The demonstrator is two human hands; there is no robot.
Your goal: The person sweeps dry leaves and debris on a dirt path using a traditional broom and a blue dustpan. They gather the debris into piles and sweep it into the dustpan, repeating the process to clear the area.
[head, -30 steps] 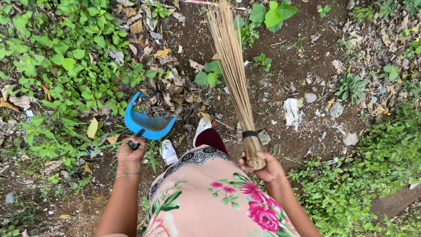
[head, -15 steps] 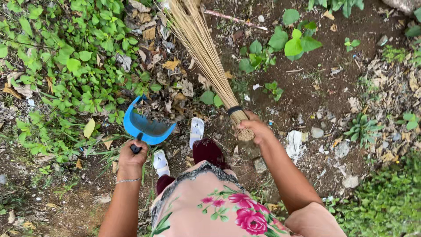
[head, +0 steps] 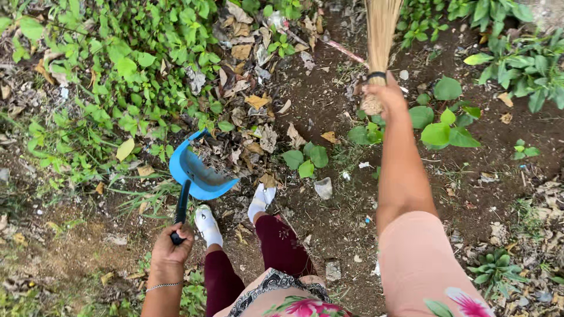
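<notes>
Head view looks straight down on us standing on bare soil: our left hand (head: 171, 249), at about seven o'clock, is clenched around the dark handle of a blue plastic dustpan (head: 197, 170) whose scoop rests on the ground toward ten o'clock, already holding dry leaves. Our right hand (head: 382, 94), out at one o'clock, is wrapped tight around the bound neck of a straw broom (head: 380, 26), just below its black band. We judge the dustpan light and rigid, best held by the handle's end so the scoop tips flat to the soil. The broom looks light too, its bristles springy and loose, so the tied neck seems the firm place to grip. Dry leaves (head: 258, 138) lie just beside the scoop's mouth.
</notes>
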